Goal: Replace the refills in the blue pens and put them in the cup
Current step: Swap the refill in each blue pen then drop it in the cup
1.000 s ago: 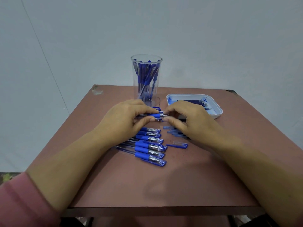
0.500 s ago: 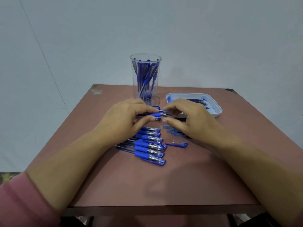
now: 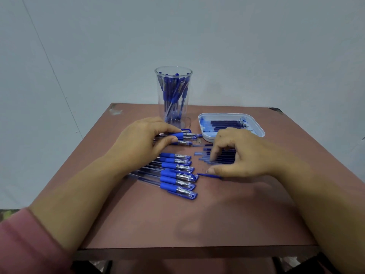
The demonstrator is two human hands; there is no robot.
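Note:
My left hand point(image 3: 142, 141) pinches a blue pen point(image 3: 182, 135) by its rubber grip, holding it level just above the table in front of the cup. My right hand point(image 3: 241, 153) hovers over a loose pile of dark blue refills point(image 3: 223, 157) with curled fingers touching them; whether it holds one I cannot tell. A blue pen cap point(image 3: 209, 176) lies under its thumb. A row of several blue pens point(image 3: 177, 175) lies below my left hand. The clear cup point(image 3: 173, 95) stands behind, holding several pens.
A white tray point(image 3: 256, 127) with more refills sits at the right, behind my right hand. The brown table point(image 3: 197, 224) ends in a front edge close to me. A pale wall rises behind the table.
My right hand has left the pen's tip and dropped down and right onto the refill pile. My left hand still holds the pen in the same place.

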